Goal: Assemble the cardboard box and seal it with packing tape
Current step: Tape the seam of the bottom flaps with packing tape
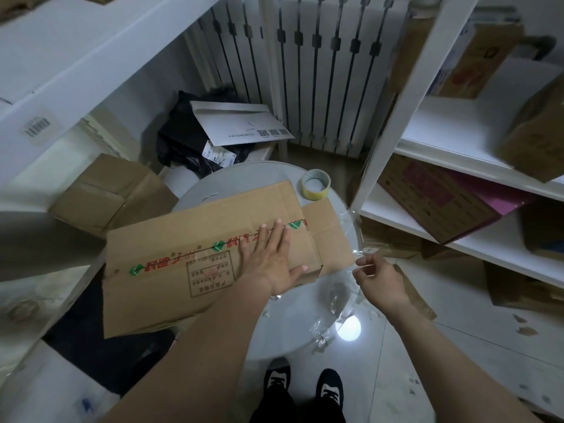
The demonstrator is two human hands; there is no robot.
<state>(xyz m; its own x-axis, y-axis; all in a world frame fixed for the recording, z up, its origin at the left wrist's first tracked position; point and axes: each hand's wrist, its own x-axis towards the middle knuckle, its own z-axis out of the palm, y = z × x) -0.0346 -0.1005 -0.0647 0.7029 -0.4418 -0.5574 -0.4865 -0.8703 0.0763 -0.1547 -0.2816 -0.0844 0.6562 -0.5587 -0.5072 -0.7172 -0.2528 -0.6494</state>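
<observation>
Head view: I see cardboard box [210, 254] lying on round table [293, 328], flaps at both ends loose. Left hand [271, 264] spread flat, pressing box top near seam. Right hand [378, 279] just right of box, fingers pinching clear tape strip [355, 222]. Tape roll [316, 184] just behind box. I judge box light, stiff, prone to slide; hold by edges. Strip flimsy, sticky.

The light is dim, cool and even, with soft shadows. One bright white glare spot reflects off the round glossy grey desk [274, 325] near its front edge. Wide-angle distortion bends the white metal shelf posts [409, 96] and stretches the corners. The edges are soft and smeared, especially the left side; the centre is reasonably sharp.
</observation>
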